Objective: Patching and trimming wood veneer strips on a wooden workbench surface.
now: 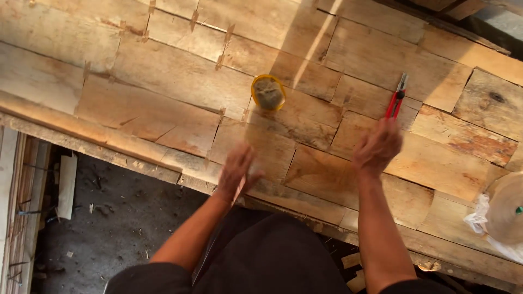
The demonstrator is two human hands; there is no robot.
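Hands hover over a surface of rough wooden boards [163, 117] pieced together from short pale and reddish planks. At the near edge of the boards the left hand [237, 173] is blurred; its fingers look loosely spread, but whether they grip anything I cannot tell. Further along, the right hand [377, 148] lies palm down, fingers bent together and reaching toward a red utility knife [396, 98] (its dark tip points away from the person). The fingertips are just at the knife's near end, and contact is not clear. Between the hands and further out on the boards sits a small round yellow-rimmed container [268, 92] filled with greyish stuff. At the right edge rests a pale round roll on white plastic [504, 215]. Below the boards' edge lies dark ground [114, 218] with scraps.
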